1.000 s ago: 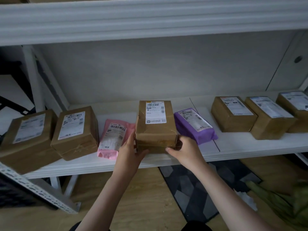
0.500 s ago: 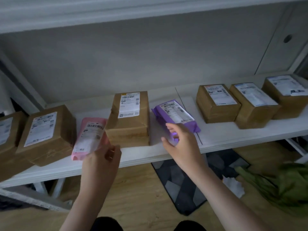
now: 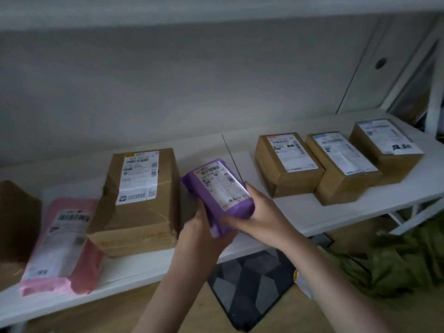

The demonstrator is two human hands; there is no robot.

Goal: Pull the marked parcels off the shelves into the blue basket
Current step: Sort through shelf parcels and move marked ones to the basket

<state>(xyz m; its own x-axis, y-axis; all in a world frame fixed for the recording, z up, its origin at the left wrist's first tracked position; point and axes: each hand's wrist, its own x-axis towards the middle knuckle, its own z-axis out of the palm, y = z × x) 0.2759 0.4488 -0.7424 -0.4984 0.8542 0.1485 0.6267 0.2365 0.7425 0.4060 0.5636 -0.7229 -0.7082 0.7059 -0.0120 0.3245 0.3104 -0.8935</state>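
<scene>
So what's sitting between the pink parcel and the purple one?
In the head view, one tall brown box stands between the pink parcel and the purple parcel.

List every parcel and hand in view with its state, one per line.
purple parcel: lifted, held by both hands
left hand: grips purple parcel
right hand: grips purple parcel
pink parcel: lying on shelf
large brown box: on shelf, dented
three brown boxes: on shelf, untouched

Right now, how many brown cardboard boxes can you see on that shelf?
5. One at the far left edge, cut off by the frame; a large one beside the pink bag; three in a row at right. More may sit out of view.
</scene>
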